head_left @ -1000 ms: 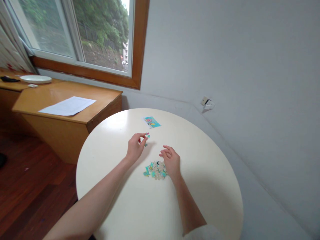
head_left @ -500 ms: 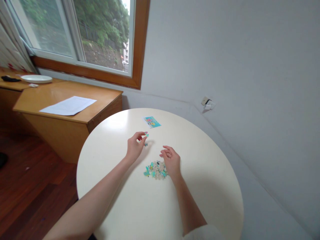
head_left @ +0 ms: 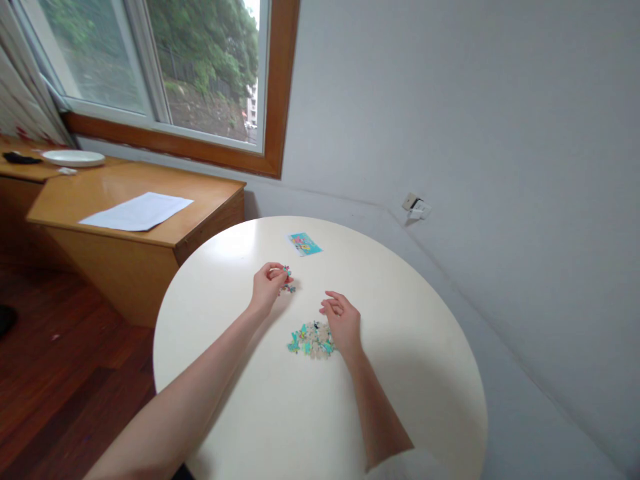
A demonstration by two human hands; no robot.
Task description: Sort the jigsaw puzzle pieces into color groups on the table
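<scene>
My left hand point(head_left: 267, 285) pinches a small teal puzzle piece point(head_left: 287, 271) just above the round cream table point(head_left: 240, 393). Another small piece point(head_left: 289, 289) lies on the table right under those fingers. My right hand point(head_left: 341, 321) rests on the table with its fingers loosely curled and apart, holding nothing. It lies at the right edge of a heap of teal and pale puzzle pieces point(head_left: 310, 340). A small teal picture card point(head_left: 305, 244) lies further back on the table.
A wooden desk point(head_left: 135, 233) stands to the left under the window, with a white sheet of paper point(head_left: 137, 211) and a white plate point(head_left: 73, 158) on it. Grey walls close in behind and to the right, with a socket point(head_left: 415, 205). Wooden floor lies at left.
My left hand has curled its fingers inward and dropped slightly, bringing the held piece closer to the piece on the table. My right hand has stayed put.
</scene>
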